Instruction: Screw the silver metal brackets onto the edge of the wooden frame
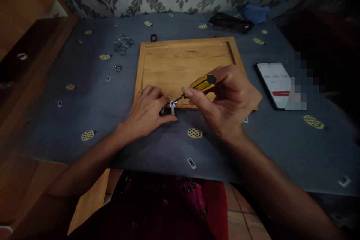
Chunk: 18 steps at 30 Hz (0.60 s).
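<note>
My right hand (229, 99) grips a screwdriver (206, 82) with a yellow and black handle. The screwdriver slants down to the left, its tip at a small shiny metal bracket (172, 108) on the near edge of a wooden panel (174, 63). My left hand (147, 110) rests over the panel's near left corner, index finger and thumb closed around the bracket. Part of the bracket is hidden by those fingers. Whether a screw sits under the tip is too small to tell.
Left of the panel lie a small pile of screws (117, 68) and a heap of metal pieces (123, 45). A dark bracket (153, 38) stands at the far edge. A phone (274, 82) lies right; a dark case (232, 22) and blue cloth (256, 14) lie behind.
</note>
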Each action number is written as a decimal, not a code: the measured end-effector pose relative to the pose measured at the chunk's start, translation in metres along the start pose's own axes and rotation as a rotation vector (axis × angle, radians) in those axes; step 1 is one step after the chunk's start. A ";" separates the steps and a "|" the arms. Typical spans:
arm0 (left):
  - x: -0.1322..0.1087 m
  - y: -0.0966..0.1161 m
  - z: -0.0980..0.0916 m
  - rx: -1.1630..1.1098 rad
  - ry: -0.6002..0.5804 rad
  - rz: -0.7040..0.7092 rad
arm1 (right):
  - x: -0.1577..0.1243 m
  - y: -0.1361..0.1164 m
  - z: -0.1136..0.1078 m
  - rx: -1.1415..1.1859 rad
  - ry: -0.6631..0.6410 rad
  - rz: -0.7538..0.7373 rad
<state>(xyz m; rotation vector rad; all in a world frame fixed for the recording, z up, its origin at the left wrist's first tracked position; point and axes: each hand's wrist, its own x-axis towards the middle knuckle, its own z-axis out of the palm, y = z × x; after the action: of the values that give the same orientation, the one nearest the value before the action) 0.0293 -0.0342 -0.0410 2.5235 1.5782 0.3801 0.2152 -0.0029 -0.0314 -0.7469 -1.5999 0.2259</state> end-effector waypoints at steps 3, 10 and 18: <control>0.000 0.000 -0.001 0.005 0.002 0.004 | 0.003 -0.007 -0.004 0.000 0.100 -0.021; 0.000 -0.001 -0.002 -0.001 0.006 0.011 | 0.002 -0.006 -0.008 -0.034 0.038 0.066; 0.000 -0.001 0.001 0.012 0.021 0.015 | -0.003 0.001 -0.003 0.052 -0.004 0.079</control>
<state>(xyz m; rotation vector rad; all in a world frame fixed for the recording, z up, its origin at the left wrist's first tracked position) 0.0287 -0.0341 -0.0421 2.5500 1.5738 0.4009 0.2179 -0.0046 -0.0340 -0.7707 -1.5642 0.3260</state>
